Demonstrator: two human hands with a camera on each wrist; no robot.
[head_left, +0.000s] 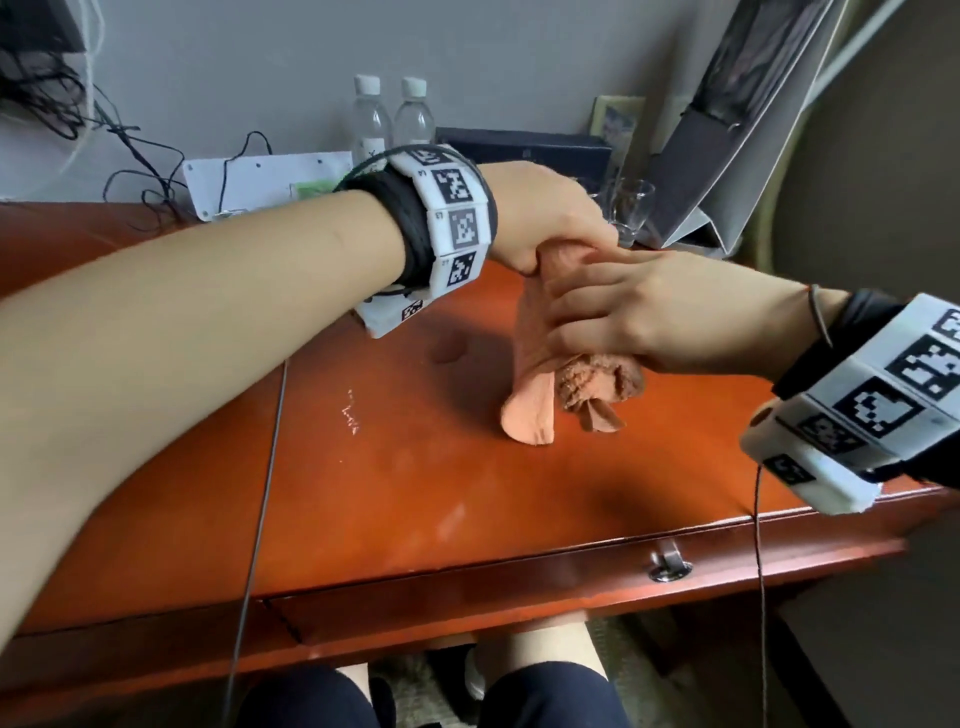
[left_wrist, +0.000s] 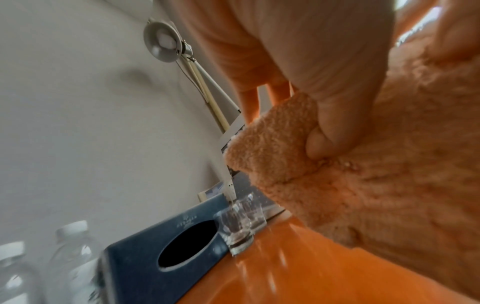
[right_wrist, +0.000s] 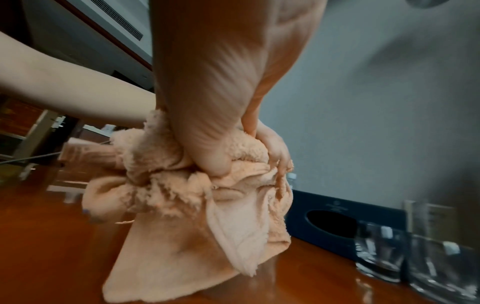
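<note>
A peach-orange towel (head_left: 530, 374) is bunched and twisted lengthwise over the red-brown wooden desk (head_left: 363, 467). My left hand (head_left: 550, 218) grips its far end, fingers curled round the cloth (left_wrist: 272, 148). My right hand (head_left: 608, 312) grips the towel's middle from the right, thumb dug into the folds (right_wrist: 215, 162). The near end of the towel (right_wrist: 182, 246) hangs down and touches the desk. Both hands sit close together, almost touching.
At the back of the desk stand two clear water bottles (head_left: 392, 119), a dark blue tissue box (head_left: 524, 150), and small drinking glasses (head_left: 631, 208). A white panel with cables (head_left: 260, 182) lies back left. A drawer with a keyhole (head_left: 670, 569) fronts the desk.
</note>
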